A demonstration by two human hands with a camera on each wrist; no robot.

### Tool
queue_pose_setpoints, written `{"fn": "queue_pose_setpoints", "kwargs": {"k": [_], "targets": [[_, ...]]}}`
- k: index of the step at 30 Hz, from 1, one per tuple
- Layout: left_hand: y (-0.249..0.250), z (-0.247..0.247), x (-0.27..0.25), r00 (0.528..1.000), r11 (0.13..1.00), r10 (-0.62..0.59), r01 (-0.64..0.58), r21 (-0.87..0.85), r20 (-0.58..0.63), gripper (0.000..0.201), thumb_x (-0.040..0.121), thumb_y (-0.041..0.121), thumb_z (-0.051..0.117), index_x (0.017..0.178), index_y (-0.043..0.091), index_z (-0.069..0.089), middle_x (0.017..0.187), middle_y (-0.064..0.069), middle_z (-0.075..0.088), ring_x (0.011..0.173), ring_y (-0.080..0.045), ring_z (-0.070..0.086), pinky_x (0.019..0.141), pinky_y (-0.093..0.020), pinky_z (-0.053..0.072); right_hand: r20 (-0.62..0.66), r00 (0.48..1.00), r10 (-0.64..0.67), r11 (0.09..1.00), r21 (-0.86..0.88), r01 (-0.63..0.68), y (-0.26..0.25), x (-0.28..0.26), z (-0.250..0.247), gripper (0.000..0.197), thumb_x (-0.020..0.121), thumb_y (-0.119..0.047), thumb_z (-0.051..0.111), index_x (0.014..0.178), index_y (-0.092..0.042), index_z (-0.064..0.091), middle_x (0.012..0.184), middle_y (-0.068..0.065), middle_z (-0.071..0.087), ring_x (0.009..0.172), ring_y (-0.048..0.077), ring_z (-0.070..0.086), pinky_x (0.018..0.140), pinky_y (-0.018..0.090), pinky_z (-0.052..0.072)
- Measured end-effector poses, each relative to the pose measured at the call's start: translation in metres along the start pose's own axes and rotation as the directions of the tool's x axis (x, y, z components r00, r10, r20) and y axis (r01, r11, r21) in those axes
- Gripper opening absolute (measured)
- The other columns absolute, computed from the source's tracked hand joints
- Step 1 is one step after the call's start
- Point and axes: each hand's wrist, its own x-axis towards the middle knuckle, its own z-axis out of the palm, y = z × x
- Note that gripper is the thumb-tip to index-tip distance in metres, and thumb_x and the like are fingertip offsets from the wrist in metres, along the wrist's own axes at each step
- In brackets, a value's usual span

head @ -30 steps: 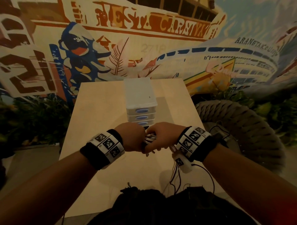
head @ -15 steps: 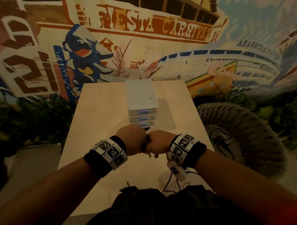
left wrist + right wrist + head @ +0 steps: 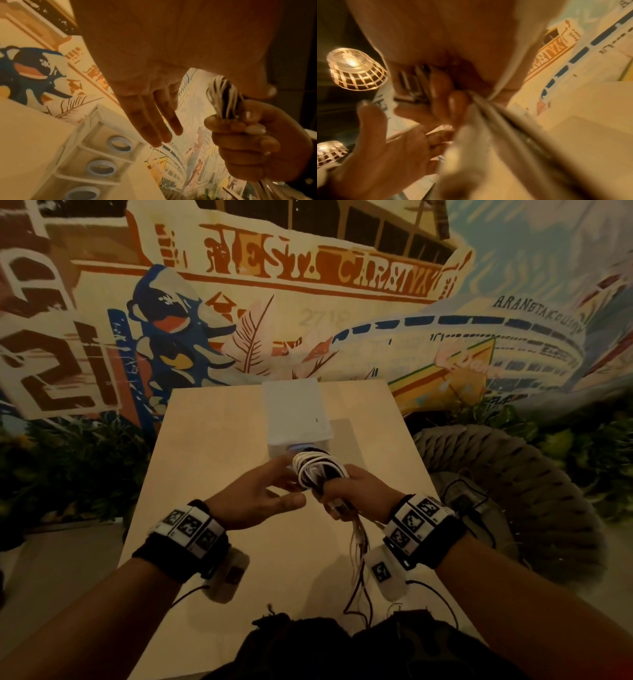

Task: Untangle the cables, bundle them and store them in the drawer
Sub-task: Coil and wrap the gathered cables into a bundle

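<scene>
A looped bundle of white and black cables (image 3: 318,474) stands up out of my right hand (image 3: 356,491), whose fingers curl round its lower part; loose cable ends (image 3: 358,546) hang below the fist toward the table edge. In the left wrist view the same bundle (image 3: 223,97) sticks up from the right hand (image 3: 254,142). My left hand (image 3: 263,494) is beside the bundle with straight fingers (image 3: 154,121) and holds nothing. Just beyond the hands, the white three-drawer unit (image 3: 296,409) has blue ring handles (image 3: 120,144) and all drawers closed.
The light wooden table (image 3: 212,440) has bare surface left and right of the drawer unit. A large woven round seat (image 3: 513,474) stands off the table's right edge. A painted mural wall (image 3: 308,285) rises behind. Wicker lamps (image 3: 354,69) hang overhead.
Both fists were pressed together low over the table; now the hands have risen toward the drawer unit, the left hand has let go and spread, and the bundle shows above the right fist.
</scene>
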Motion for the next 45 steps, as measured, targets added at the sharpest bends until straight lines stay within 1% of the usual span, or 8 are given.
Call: {"fn": "queue_pose_setpoints", "kwargs": {"k": [6, 13, 19, 22, 27, 34, 38, 45], "targets": [[0.047, 0.013, 0.009, 0.977, 0.948, 0.214, -0.205, -0.243, 0.01, 0.027, 0.091, 0.057, 0.062, 0.117, 0.051, 0.065, 0.132, 0.021, 0.062, 0.127, -0.003, 0.055, 0.104, -0.023, 0.046, 0.153, 0.978, -0.145, 0.988, 0.07, 0.135, -0.02, -0.004, 0.025, 0.016, 0.081, -0.022, 0.058, 0.069, -0.019, 0.068, 0.058, 0.005, 0.059, 0.053, 0.022, 0.051, 0.053, 0.028, 0.039], [0.057, 0.005, 0.003, 0.971, 0.891, 0.204, -0.236, -0.388, -0.122, 0.027, 0.1, 0.014, 0.056, 0.11, -0.01, 0.064, 0.092, 0.008, 0.075, 0.08, -0.007, 0.073, 0.067, -0.018, 0.056, 0.238, 0.933, -0.269, 0.962, 0.017, 0.273, -0.03, -0.012, 0.024, 0.027, 0.081, -0.009, 0.079, 0.089, -0.032, 0.07, 0.073, 0.003, 0.069, 0.061, 0.019, 0.062, 0.058, 0.032, 0.053], [0.041, -0.007, 0.004, 0.94, 0.912, 0.12, -0.231, -0.338, -0.319, 0.032, 0.1, 0.034, 0.059, 0.079, 0.013, 0.072, 0.084, -0.008, 0.074, 0.089, -0.028, 0.071, 0.093, -0.046, 0.055, 0.24, 0.968, -0.068, 0.972, -0.203, 0.119, 0.0, -0.01, 0.027, 0.027, 0.097, -0.033, 0.065, 0.089, -0.007, 0.064, 0.077, 0.016, 0.066, 0.065, 0.016, 0.064, 0.078, 0.04, 0.059], [0.038, -0.013, 0.002, 0.943, 0.93, 0.174, -0.252, -0.267, -0.283, 0.039, 0.099, 0.032, 0.061, 0.072, 0.004, 0.065, 0.074, -0.014, 0.069, 0.073, -0.021, 0.07, 0.084, -0.034, 0.056, 0.184, 0.983, -0.001, 0.985, -0.168, 0.032, 0.01, -0.017, 0.027, 0.029, 0.104, -0.039, 0.049, 0.086, -0.018, 0.057, 0.061, -0.007, 0.05, 0.05, 0.012, 0.048, 0.058, 0.032, 0.053], [0.02, -0.008, 0.004, 0.964, 0.983, 0.172, -0.156, 0.096, -0.203, 0.021, 0.075, 0.065, 0.072, 0.071, 0.046, 0.066, 0.07, 0.021, 0.065, 0.068, 0.001, 0.062, 0.069, -0.015, 0.049, 0.163, 0.985, 0.057, 0.958, -0.287, -0.008, 0.015, -0.016, 0.018, 0.047, 0.105, -0.051, 0.036, 0.107, -0.012, 0.063, 0.068, 0.002, 0.051, 0.048, 0.012, 0.042, 0.056, 0.03, 0.044], [0.021, -0.001, -0.004, 0.989, 0.959, 0.097, -0.063, 0.278, -0.111, 0.014, 0.092, 0.04, 0.069, 0.102, 0.031, 0.073, 0.065, 0.013, 0.069, 0.054, -0.007, 0.066, 0.052, -0.02, 0.05, 0.154, 0.963, 0.222, 0.955, -0.234, -0.182, 0.008, -0.009, 0.018, 0.043, 0.105, -0.046, 0.043, 0.108, -0.012, 0.069, 0.079, 0.005, 0.063, 0.051, 0.014, 0.037, 0.052, 0.028, 0.037], [0.025, -0.004, -0.004, 0.986, 0.845, 0.167, -0.153, 0.513, 0.02, 0.044, 0.093, 0.033, 0.069, 0.137, 0.03, 0.062, 0.11, 0.013, 0.071, 0.092, 0.003, 0.061, 0.068, 0.003, 0.037, 0.142, 0.968, 0.206, 0.975, -0.108, -0.191, 0.003, -0.007, 0.016, 0.036, 0.104, -0.036, 0.049, 0.108, -0.007, 0.069, 0.093, 0.013, 0.072, 0.051, 0.014, 0.038, 0.049, 0.025, 0.037], [0.032, 0.006, 0.0, 0.984, 0.686, -0.019, -0.116, 0.719, 0.177, 0.023, 0.095, 0.032, 0.059, 0.116, 0.027, 0.067, 0.103, 0.005, 0.07, 0.085, -0.014, 0.06, 0.072, -0.022, 0.04, 0.109, 0.979, 0.172, 0.956, -0.257, -0.139, 0.001, -0.005, 0.011, 0.03, 0.103, -0.015, 0.044, 0.095, -0.008, 0.072, 0.076, -0.005, 0.075, 0.059, 0.013, 0.058, 0.06, 0.028, 0.049]]}}
